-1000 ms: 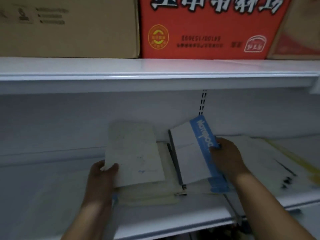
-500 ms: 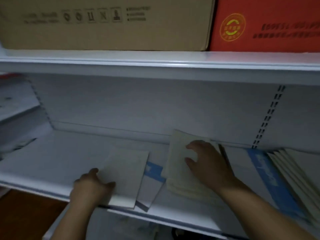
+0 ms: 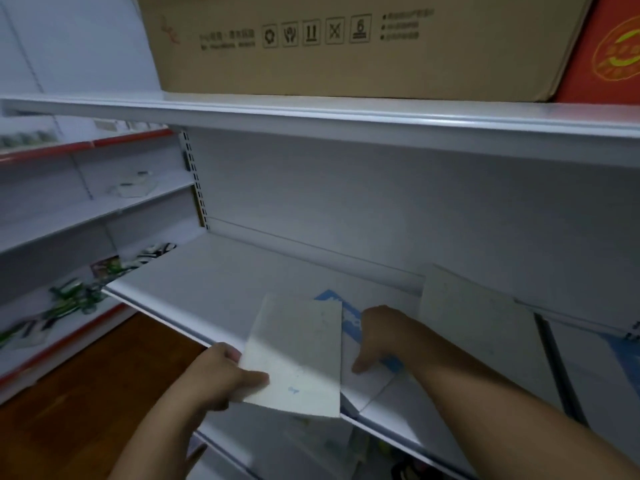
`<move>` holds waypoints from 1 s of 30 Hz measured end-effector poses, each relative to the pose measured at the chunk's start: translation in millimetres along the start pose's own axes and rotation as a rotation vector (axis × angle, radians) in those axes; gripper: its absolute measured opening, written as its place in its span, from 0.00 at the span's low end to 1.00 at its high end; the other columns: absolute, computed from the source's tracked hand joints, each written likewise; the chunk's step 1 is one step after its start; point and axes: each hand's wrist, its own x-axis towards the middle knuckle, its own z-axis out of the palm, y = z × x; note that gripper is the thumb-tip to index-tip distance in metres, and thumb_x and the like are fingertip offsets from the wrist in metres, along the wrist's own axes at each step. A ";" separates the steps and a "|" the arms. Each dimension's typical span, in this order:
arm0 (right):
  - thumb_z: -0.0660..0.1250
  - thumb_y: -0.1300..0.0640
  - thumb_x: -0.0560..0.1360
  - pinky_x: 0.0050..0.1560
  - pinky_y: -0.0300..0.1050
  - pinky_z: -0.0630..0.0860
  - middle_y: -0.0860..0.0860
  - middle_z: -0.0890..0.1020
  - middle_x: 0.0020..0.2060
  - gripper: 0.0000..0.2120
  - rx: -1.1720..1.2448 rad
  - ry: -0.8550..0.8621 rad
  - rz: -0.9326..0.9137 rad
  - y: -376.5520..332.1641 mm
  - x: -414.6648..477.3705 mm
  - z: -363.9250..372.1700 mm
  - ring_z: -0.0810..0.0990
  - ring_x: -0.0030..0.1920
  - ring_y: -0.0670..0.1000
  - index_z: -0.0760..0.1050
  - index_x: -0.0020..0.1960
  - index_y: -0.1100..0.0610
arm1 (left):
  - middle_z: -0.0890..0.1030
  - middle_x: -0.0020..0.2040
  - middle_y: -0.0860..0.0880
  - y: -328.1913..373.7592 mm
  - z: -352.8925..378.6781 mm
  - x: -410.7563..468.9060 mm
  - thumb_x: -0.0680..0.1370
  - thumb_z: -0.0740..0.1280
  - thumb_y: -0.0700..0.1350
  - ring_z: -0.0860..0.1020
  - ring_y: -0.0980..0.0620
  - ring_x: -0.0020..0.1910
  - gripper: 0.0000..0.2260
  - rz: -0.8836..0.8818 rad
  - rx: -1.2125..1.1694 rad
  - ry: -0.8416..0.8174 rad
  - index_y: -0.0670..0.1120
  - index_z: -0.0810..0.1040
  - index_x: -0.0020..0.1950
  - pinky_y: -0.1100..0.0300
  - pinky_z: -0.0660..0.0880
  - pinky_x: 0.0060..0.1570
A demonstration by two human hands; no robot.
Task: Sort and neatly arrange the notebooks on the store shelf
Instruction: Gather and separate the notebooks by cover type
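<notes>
My left hand (image 3: 221,372) grips the lower left corner of a pale cream notebook (image 3: 298,355), held just above the front edge of the white shelf (image 3: 207,282). Partly under it lies a white notebook with a blue band (image 3: 349,317), flat on the shelf. My right hand (image 3: 377,337) rests on this blue-banded notebook, fingers spread and pressing down. To the right a stack of pale notebooks (image 3: 474,323) lies on the shelf, and further right more notebooks with blue covers (image 3: 620,368) are partly cut off by the frame.
A brown cardboard box (image 3: 346,43) and a red box (image 3: 613,53) sit on the upper shelf (image 3: 311,112). At left, a neighbouring shelf unit (image 3: 86,209) holds small green and white packets (image 3: 69,299). A wooden floor (image 3: 79,393) shows below.
The view has swung left. My left hand has lifted the cream notebook over the blue-banded one. My right hand has left the pale stack and now presses the blue-banded notebook.
</notes>
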 end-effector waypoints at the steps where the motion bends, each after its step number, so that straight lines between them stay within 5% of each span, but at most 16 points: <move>1: 0.74 0.41 0.64 0.47 0.42 0.72 0.55 0.78 0.55 0.36 0.053 -0.014 0.023 -0.2 1.1 0.7 0.78 0.56 0.54 0.71 0.62 0.63 | 0.80 0.43 0.43 0.1 -1.2 -2.4 0.67 0.76 0.43 0.76 0.48 0.35 0.19 -0.006 -0.073 -0.052 0.42 0.71 0.50 0.63 0.71 0.25; 4: 0.73 0.46 0.67 0.47 0.42 0.72 0.58 0.78 0.56 0.30 0.258 0.184 0.010 -5.4 3.2 5.1 0.78 0.55 0.56 0.70 0.60 0.63 | 0.82 0.46 0.42 0.6 7.1 -5.3 0.71 0.73 0.42 0.79 0.46 0.42 0.14 0.005 -0.303 -0.082 0.43 0.74 0.54 0.60 0.75 0.30; 10: 0.60 0.58 0.76 0.46 0.43 0.67 0.60 0.77 0.57 0.13 0.559 0.588 -0.079 5.0 -27.4 -12.2 0.76 0.56 0.59 0.67 0.59 0.61 | 0.85 0.37 0.41 12.1 7.2 -11.5 0.77 0.61 0.34 0.83 0.41 0.34 0.09 0.171 -0.550 -0.076 0.44 0.73 0.55 0.51 0.79 0.34; 12: 0.62 0.57 0.76 0.44 0.40 0.71 0.55 0.80 0.52 0.11 0.714 0.774 -0.032 43.6 -52.2 -18.3 0.79 0.51 0.53 0.69 0.57 0.56 | 0.86 0.34 0.45 35.1 12.9 -16.2 0.77 0.60 0.32 0.83 0.44 0.31 0.10 0.281 -0.618 -0.073 0.45 0.73 0.53 0.55 0.79 0.27; 14: 0.64 0.55 0.76 0.33 0.29 0.70 0.45 0.78 0.40 0.06 0.851 0.909 0.077 95.9 -85.6 -15.6 0.77 0.37 0.39 0.69 0.51 0.50 | 0.84 0.37 0.48 62.5 30.9 -17.4 0.77 0.59 0.32 0.81 0.45 0.33 0.11 0.373 -0.647 -0.096 0.47 0.74 0.50 0.62 0.77 0.22; 16: 0.65 0.54 0.76 0.27 0.32 0.66 0.42 0.75 0.37 0.07 0.891 0.979 0.285 152.5 -121.5 -4.0 0.72 0.33 0.37 0.68 0.51 0.47 | 0.84 0.38 0.48 90.9 64.2 -17.9 0.77 0.59 0.32 0.81 0.47 0.34 0.12 0.438 -0.665 -0.153 0.47 0.76 0.48 0.63 0.78 0.25; 20: 0.64 0.57 0.75 0.31 0.39 0.63 0.55 0.79 0.45 0.04 0.826 0.932 0.630 236.6 -174.7 45.1 0.71 0.33 0.45 0.72 0.50 0.54 | 0.79 0.47 0.41 127.9 141.8 -19.5 0.76 0.60 0.30 0.77 0.43 0.42 0.12 0.473 -0.464 -0.202 0.40 0.72 0.57 0.56 0.75 0.41; 22: 0.64 0.58 0.75 0.32 0.41 0.63 0.59 0.81 0.48 0.05 0.788 0.867 0.708 254.9 -184.3 68.3 0.71 0.33 0.47 0.75 0.49 0.57 | 0.77 0.47 0.41 134.0 171.6 -20.2 0.76 0.60 0.30 0.77 0.44 0.41 0.12 0.482 -0.318 -0.212 0.42 0.70 0.57 0.56 0.73 0.40; 27: 0.63 0.55 0.75 0.38 0.41 0.71 0.55 0.83 0.51 0.07 0.883 0.764 0.650 259.6 -193.5 99.8 0.75 0.37 0.46 0.76 0.53 0.53 | 0.78 0.51 0.39 135.4 198.2 -22.4 0.72 0.66 0.38 0.75 0.43 0.46 0.10 0.513 0.104 0.013 0.43 0.72 0.52 0.53 0.71 0.43; 30: 0.66 0.51 0.75 0.53 0.41 0.73 0.54 0.78 0.62 0.20 0.963 0.633 0.539 248.8 -199.0 109.1 0.78 0.54 0.51 0.71 0.65 0.56 | 0.78 0.47 0.41 138.5 199.9 -26.7 0.68 0.68 0.45 0.77 0.41 0.45 0.18 0.449 0.140 0.003 0.40 0.74 0.55 0.51 0.74 0.47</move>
